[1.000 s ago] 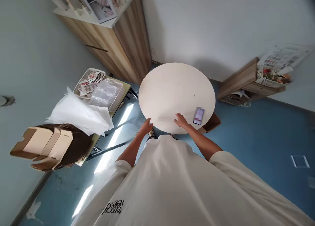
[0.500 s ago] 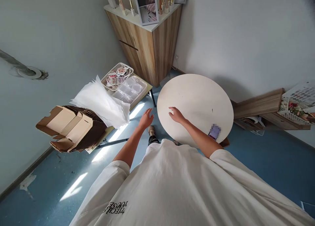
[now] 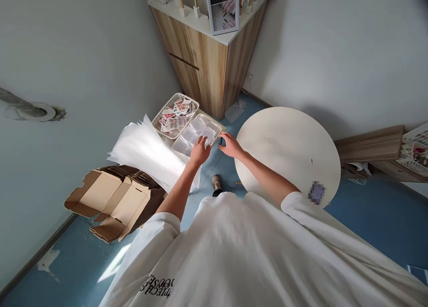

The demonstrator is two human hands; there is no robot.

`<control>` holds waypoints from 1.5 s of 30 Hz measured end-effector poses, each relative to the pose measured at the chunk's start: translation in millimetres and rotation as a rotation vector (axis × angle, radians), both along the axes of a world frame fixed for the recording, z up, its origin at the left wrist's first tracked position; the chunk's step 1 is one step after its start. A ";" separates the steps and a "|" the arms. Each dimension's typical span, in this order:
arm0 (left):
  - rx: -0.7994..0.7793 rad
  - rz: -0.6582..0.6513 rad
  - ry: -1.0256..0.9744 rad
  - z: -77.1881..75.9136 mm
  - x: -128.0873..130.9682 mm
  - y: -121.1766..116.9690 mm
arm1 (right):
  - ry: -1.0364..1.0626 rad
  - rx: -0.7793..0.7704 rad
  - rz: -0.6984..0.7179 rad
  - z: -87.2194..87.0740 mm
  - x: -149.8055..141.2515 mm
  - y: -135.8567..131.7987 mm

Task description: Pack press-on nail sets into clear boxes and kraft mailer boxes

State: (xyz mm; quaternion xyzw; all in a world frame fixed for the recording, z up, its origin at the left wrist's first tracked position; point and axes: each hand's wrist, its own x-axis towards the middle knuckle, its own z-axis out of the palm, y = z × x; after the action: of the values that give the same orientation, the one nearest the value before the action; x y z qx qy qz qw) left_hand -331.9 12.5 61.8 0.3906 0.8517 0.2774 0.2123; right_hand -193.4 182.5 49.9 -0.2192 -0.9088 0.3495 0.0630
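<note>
My left hand (image 3: pixel 199 151) is over the near edge of a white tray (image 3: pixel 219 133), its fingers stretched out and holding nothing. Clear plastic bags (image 3: pixel 190 136) lie inside that tray. Beside the tray's right corner is my right hand (image 3: pixel 230 145), thumb and fingers apart; whether its fingertips touch the rim I cannot tell. Behind the tray, a white mesh basket (image 3: pixel 157 119) holds printed sticker sheets (image 3: pixel 176 122). To the left of my left hand, a stack of thin white sheets (image 3: pixel 143 148) spreads over the low table.
Folded brown cardboard boxes (image 3: pixel 113 200) are piled at the left end of the low table. A round white table (image 3: pixel 287 137) stands on the right, with a blurred-out purple object (image 3: pixel 316 193) on it. A wooden cabinet (image 3: pixel 207 61) carrying bottles and a picture frame (image 3: pixel 224 12) fills the corner.
Both hands have moved forward to the tray, the right one leaving its place over the round table. My body has come nearer the low table, and the view has shifted.
</note>
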 end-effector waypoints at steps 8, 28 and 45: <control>0.013 -0.010 -0.079 -27.6 -29.9 2.9 | -0.064 0.157 0.051 -18.0 -50.9 -12.8; 0.203 -0.227 -0.166 -0.5 14.3 62.1 | -0.045 0.265 -0.184 -14.8 29.2 16.7; -0.114 -0.480 -0.612 -73.3 265.1 149.8 | -0.315 0.091 -0.524 -59.2 326.7 38.3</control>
State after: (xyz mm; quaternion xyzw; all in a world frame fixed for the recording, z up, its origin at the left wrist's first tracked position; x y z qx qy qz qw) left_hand -66.7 162.3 -11.5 0.4655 0.6475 0.2756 0.5368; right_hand 133.3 220.8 -9.3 -0.4945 -0.8345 0.2422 0.0191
